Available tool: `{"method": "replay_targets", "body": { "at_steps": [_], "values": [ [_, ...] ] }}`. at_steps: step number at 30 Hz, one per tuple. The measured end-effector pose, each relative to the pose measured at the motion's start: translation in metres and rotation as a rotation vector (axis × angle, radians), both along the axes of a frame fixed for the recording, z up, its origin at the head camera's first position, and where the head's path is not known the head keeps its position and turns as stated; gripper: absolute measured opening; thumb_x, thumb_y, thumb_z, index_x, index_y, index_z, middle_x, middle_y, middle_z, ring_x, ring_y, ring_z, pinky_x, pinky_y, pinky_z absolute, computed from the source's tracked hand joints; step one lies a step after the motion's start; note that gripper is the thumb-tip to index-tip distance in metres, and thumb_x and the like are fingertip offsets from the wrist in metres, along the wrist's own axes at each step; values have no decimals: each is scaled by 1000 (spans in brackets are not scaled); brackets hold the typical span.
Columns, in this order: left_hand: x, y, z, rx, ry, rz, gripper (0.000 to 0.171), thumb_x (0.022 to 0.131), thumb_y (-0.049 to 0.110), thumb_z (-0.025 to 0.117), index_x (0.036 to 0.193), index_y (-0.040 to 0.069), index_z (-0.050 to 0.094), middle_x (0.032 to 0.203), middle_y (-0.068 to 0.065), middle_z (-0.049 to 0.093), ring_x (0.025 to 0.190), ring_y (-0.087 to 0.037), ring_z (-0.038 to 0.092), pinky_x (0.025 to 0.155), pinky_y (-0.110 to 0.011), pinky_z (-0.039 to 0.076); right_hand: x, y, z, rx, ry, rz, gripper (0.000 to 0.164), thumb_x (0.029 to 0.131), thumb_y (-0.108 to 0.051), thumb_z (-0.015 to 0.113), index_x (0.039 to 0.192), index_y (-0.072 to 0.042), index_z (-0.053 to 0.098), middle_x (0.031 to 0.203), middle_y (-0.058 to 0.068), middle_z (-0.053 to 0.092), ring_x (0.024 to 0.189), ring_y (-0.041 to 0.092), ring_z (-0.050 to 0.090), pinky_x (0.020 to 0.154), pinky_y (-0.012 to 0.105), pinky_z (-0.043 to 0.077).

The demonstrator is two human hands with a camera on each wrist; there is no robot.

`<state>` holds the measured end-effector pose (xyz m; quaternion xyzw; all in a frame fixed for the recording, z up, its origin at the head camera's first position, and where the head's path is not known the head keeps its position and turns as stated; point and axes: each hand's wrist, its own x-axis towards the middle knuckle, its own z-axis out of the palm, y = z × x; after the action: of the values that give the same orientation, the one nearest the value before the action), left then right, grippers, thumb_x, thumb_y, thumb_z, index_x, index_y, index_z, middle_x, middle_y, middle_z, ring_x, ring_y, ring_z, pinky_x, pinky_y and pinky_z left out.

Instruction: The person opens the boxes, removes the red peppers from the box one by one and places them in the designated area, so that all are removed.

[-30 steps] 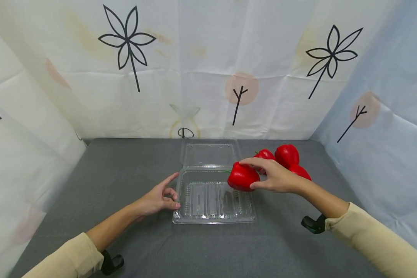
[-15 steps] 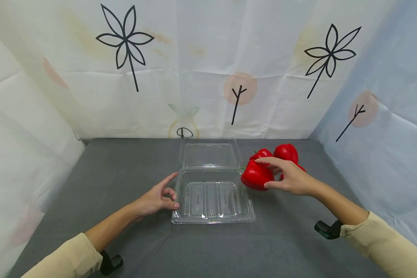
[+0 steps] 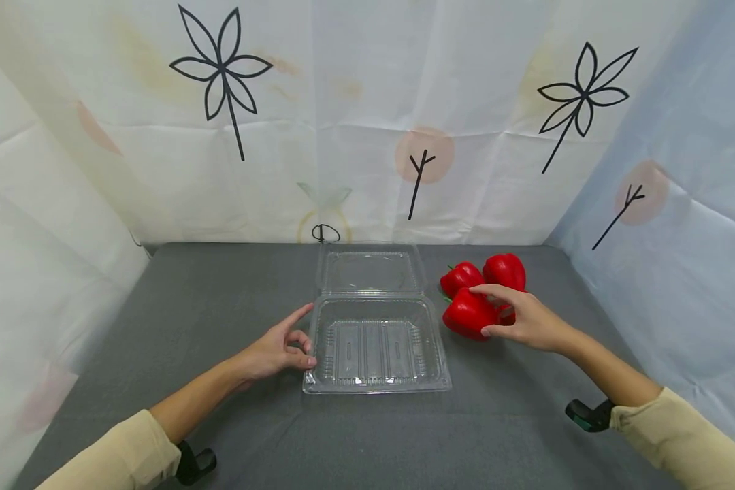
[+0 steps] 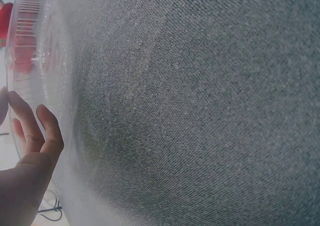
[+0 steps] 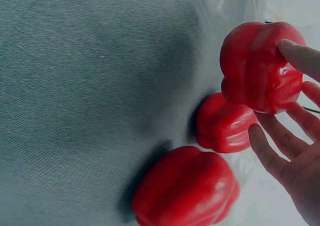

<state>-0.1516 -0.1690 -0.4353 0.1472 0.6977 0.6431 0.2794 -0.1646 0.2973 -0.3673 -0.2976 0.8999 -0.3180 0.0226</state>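
My right hand (image 3: 527, 325) holds a red bell pepper (image 3: 467, 314) between thumb and fingers, just right of a clear plastic clamshell container (image 3: 444, 378). In the right wrist view the held pepper (image 5: 250, 61) appears raised off the cloth, the thumb on its side. Three more red bell peppers lie close by: one (image 3: 459, 278) behind it, another (image 3: 505, 270) farther back, and a third (image 3: 507, 316) partly hidden by the hand. At the container's left side, my left hand (image 3: 278, 350) pinches the rim with its thumb and a finger; its index finger stretches along the edge.
The container's lid (image 3: 370, 272) lies folded back towards the rear wall. Dark grey cloth (image 3: 367, 442) covers the table. White printed fabric (image 3: 343, 102) hangs at the back and sides.
My right hand has moved right and slightly down with the bell pepper, from over the container's right part to beside the other peppers. The left hand has stayed at the rim.
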Motion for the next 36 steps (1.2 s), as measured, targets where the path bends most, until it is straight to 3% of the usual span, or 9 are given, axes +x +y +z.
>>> {"method": "replay_targets", "body": {
  "at_steps": [8, 19, 29, 36],
  "values": [
    [0, 0, 0, -7, 9, 1, 106, 85, -1, 75, 160, 14, 2, 91, -6, 52, 74, -16, 61, 80, -29, 53, -1, 8, -23, -7, 15, -11, 64, 80, -11, 83, 136, -1, 54, 129, 19, 58, 100, 33, 63, 75, 46, 57],
    [0, 1, -1, -8, 9, 2, 105, 85, -2, 74, 160, 15, 3, 91, -6, 51, 75, -17, 61, 80, -29, 53, 0, 8, -43, 14, 22, -96, 66, 79, -7, 83, 136, 0, 52, 122, 20, 62, 96, 30, 64, 73, 40, 57],
    [-1, 0, -1, -16, 8, 0, 105, 85, -1, 75, 160, 15, 3, 92, -6, 52, 76, -18, 61, 81, -29, 52, 2, 8, -40, 105, 46, -133, 68, 80, -9, 82, 139, -1, 49, 124, 23, 62, 103, 39, 65, 80, 50, 56],
    [-1, 0, -3, -31, 21, -5, 104, 86, 6, 76, 160, 17, 4, 95, -7, 58, 78, -19, 64, 83, -32, 52, 4, 7, -32, 154, 52, -136, 66, 84, -17, 80, 140, -1, 50, 127, 20, 62, 105, 36, 64, 84, 54, 53]
  ]
}}
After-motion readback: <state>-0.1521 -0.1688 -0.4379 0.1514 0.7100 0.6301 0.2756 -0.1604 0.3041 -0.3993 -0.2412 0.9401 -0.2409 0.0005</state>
